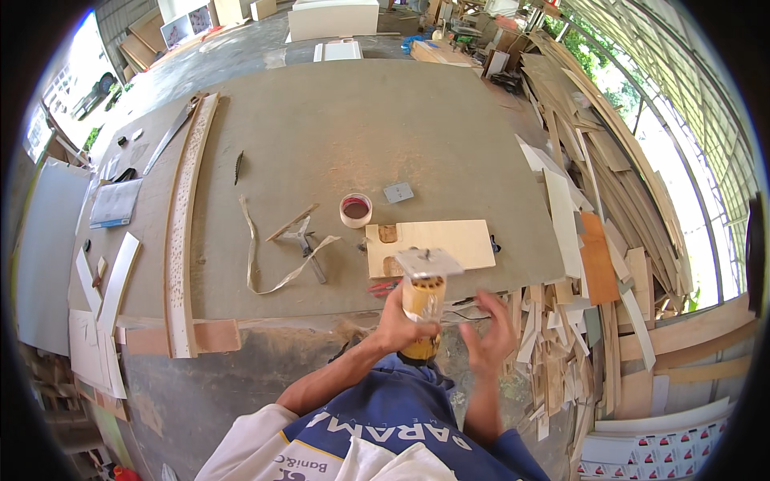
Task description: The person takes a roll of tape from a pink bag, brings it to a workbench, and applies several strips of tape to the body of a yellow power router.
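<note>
My left hand (398,327) is wrapped round the yellow body of a trim router (423,298) close to my chest. The router's flat square base faces upward, with a small dark bit or hole near its middle. To the right of the router, my right hand (491,335) is raised with its fingers apart and nothing in it, slightly blurred. Beyond the router lies a pale wooden board (445,239) with two rounded recesses cut at its left end; the router's base overlaps its near edge in view. Red-handled pliers (384,289) lie by the board's near left corner, partly hidden.
A tape roll (355,210) and a small grey plate (398,192) lie behind the board on the worktable (321,120). Left of them are a metal clamp-like tool (308,248), a curled strip (252,256), a long plank (188,232) and a handsaw (170,138). Wood offcuts (553,353) pile up at right.
</note>
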`<state>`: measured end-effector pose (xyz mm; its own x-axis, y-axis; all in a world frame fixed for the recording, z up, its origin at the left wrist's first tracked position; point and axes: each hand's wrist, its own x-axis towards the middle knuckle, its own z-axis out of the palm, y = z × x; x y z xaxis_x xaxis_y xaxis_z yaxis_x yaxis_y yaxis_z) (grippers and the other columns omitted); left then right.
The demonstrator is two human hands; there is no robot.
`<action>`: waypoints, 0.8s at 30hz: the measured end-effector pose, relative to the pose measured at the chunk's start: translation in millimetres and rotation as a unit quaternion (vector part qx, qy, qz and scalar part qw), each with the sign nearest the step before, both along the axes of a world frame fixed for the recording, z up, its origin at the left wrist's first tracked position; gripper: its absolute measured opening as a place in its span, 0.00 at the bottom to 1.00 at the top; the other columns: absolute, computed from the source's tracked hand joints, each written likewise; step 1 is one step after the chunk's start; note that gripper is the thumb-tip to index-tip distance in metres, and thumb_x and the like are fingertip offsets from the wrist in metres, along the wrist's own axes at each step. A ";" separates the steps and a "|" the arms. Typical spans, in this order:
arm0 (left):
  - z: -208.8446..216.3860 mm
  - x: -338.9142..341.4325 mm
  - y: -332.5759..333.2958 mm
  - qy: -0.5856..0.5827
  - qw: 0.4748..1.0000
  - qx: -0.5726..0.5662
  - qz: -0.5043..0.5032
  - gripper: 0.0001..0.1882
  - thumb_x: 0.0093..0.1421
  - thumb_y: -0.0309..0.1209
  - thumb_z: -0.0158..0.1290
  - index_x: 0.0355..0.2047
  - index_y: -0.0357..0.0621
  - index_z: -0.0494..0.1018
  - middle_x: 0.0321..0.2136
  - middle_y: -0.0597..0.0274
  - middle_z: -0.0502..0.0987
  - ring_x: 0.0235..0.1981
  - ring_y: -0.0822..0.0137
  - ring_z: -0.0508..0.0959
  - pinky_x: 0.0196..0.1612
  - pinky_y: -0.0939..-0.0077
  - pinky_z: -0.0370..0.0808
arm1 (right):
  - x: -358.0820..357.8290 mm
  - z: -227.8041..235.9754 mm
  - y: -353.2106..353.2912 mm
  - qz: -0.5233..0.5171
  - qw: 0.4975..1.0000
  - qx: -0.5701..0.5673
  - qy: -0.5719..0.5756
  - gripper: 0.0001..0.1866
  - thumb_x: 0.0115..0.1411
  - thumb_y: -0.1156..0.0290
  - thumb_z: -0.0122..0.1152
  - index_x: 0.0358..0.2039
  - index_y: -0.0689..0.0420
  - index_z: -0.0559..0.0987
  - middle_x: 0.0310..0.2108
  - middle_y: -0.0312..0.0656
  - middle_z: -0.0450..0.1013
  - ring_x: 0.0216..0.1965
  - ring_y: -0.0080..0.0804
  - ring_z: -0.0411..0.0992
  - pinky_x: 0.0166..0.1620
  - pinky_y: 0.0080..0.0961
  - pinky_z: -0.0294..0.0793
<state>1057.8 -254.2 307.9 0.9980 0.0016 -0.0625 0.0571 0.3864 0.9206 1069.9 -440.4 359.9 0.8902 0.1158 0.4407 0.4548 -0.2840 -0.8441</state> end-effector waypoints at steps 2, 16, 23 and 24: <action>-2.4 10.9 -1.7 0.044 0.998 -0.040 0.029 0.33 0.42 0.21 0.69 0.51 0.39 0.72 0.39 0.61 0.80 0.40 0.69 0.81 0.45 0.68 0.80 | -43.0 -23.8 9.4 0.089 0.975 0.193 -0.068 0.14 0.55 0.70 0.70 0.38 0.64 0.80 0.36 0.45 0.77 0.37 0.36 0.75 0.45 0.36 0.74; 67.8 30.6 -62.6 0.116 0.796 -0.594 0.009 0.31 0.52 0.34 0.56 0.56 0.36 0.67 0.37 0.49 0.79 0.42 0.45 0.82 0.53 0.51 0.79 | 23.5 -29.6 108.1 0.091 0.850 0.508 0.108 0.29 0.66 0.72 0.49 0.66 0.65 0.57 0.68 0.49 0.61 0.65 0.37 0.60 0.57 0.38 0.73; 97.6 35.0 -72.0 0.115 0.735 -0.660 0.104 0.29 0.57 0.37 0.56 0.61 0.60 0.67 0.49 0.72 0.79 0.49 0.61 0.80 0.58 0.61 0.75 | 27.5 1.6 99.1 0.091 0.803 0.560 0.185 0.26 0.68 0.73 0.41 0.66 0.67 0.58 0.68 0.49 0.61 0.65 0.39 0.60 0.55 0.39 0.75; 97.1 36.6 -74.8 0.130 0.716 -0.679 0.098 0.29 0.57 0.37 0.56 0.60 0.60 0.67 0.49 0.74 0.79 0.49 0.64 0.79 0.58 0.62 0.75 | 29.9 7.5 97.8 0.090 0.799 0.562 0.193 0.26 0.69 0.73 0.40 0.66 0.67 0.58 0.68 0.49 0.61 0.65 0.39 0.60 0.55 0.39 0.76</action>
